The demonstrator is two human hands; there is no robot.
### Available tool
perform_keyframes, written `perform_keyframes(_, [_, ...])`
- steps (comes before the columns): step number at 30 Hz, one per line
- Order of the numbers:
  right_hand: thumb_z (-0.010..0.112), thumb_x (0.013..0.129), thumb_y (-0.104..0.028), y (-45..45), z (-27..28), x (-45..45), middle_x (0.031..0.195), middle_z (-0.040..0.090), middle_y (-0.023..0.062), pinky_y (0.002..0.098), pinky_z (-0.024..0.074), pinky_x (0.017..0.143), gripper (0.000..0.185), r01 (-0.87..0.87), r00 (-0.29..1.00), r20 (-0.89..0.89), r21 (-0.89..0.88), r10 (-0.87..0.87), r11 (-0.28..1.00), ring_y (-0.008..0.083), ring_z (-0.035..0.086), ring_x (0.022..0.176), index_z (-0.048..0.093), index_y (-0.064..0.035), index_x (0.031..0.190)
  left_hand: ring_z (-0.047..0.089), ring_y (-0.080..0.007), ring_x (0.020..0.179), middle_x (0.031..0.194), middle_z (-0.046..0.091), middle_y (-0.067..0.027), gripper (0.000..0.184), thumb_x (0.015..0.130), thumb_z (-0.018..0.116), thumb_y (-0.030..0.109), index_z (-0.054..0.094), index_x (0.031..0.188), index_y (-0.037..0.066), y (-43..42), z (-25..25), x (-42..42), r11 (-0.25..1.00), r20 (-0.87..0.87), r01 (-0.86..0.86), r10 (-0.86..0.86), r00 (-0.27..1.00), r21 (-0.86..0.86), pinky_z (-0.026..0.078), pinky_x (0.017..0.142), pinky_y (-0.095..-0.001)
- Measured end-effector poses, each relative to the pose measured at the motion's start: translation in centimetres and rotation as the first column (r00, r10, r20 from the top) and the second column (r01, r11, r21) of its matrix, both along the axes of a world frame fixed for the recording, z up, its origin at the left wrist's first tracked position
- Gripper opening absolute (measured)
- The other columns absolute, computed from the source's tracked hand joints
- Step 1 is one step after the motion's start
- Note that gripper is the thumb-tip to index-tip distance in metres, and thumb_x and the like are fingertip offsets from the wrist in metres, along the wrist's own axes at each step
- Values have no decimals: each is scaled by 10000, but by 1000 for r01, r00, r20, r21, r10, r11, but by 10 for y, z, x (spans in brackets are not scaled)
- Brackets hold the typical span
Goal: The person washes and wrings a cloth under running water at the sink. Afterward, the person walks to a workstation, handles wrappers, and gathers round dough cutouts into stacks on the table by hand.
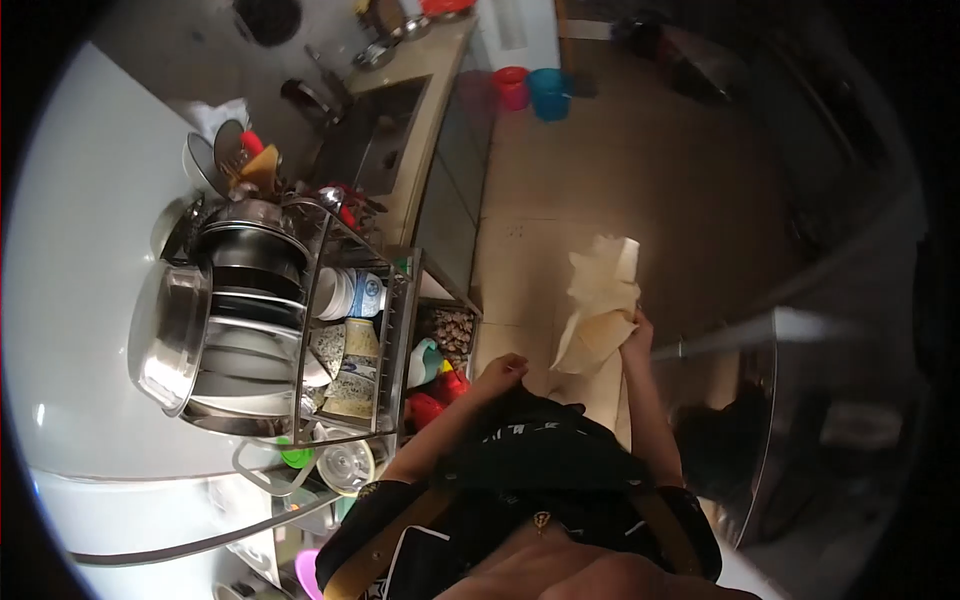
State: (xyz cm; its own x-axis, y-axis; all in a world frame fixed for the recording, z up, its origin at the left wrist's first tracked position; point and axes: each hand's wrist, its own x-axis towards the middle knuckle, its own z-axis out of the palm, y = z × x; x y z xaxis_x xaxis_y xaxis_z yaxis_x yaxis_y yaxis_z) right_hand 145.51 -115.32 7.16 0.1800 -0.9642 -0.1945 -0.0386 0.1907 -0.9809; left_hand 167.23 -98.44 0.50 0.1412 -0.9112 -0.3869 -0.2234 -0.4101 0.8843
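My right hand (638, 335) grips the lower right edge of a crumpled, pale yellowish sheet (598, 305) with ragged edges. The sheet hangs over the tiled floor in front of my body. My left hand (503, 372) is to the left of the sheet, apart from it, near the front of my dark clothing. Its fingers are curled together, and whatever they may hold is too small to make out.
At the left stands a metal dish rack (385, 345) with bowls, plates and a steel basin (172, 340). Behind it a counter (420, 150) holds a sink (385, 135). A red bucket (511, 90) and a blue bucket (549, 95) stand on the floor (600, 170).
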Motion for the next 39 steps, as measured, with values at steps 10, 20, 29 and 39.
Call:
perform_keyframes(10, [577, 690, -59, -166, -7, 199, 893, 585, 145, 328, 424, 764, 267, -657, 751, -304, -264, 586, 706, 259, 568, 862, 560, -18, 954, 317, -258, 1186, 1333, 230, -157, 716, 822, 531, 314, 89, 1348, 116, -228, 66, 129, 823, -581, -543, 365, 728, -164, 324, 949, -393])
perform_keyframes(20, [618, 695, -164, -364, 104, 383, 951, 584, 110, 297, 424, 757, 345, -684, 689, -177, -481, 703, 549, 206, 564, 878, 541, -15, 996, 448, -191, 1058, 1132, 476, -100, 673, 621, 718, 169, 383, 1181, 10, -414, 162, 280, 866, -250, -116, -11, 968, -487, 362, 904, -336])
perform_keyframes(29, [591, 717, -89, -391, 75, 581, 1033, 526, 90, 299, 396, 843, 421, -921, 29, 189, -376, 982, 100, 174, 496, 978, 436, -16, 1102, 563, -168, 879, 939, 585, -68, 371, 647, 617, -6, 530, 1006, 22, -413, 120, 386, 349, -321, -805, 784, 531, -479, 454, 774, -297])
perform_keyframes(39, [483, 847, -129, -428, 30, 884, 741, 575, 71, 265, 461, 578, 162, -958, -165, -137, -214, 977, -192, 143, 551, 636, 522, 6, 928, 549, -205, 911, 1029, 526, -101, 351, 774, 533, -13, 422, 1107, 10, -416, 69, 484, -778, -648, -620, 525, -552, -102, 469, 780, -318])
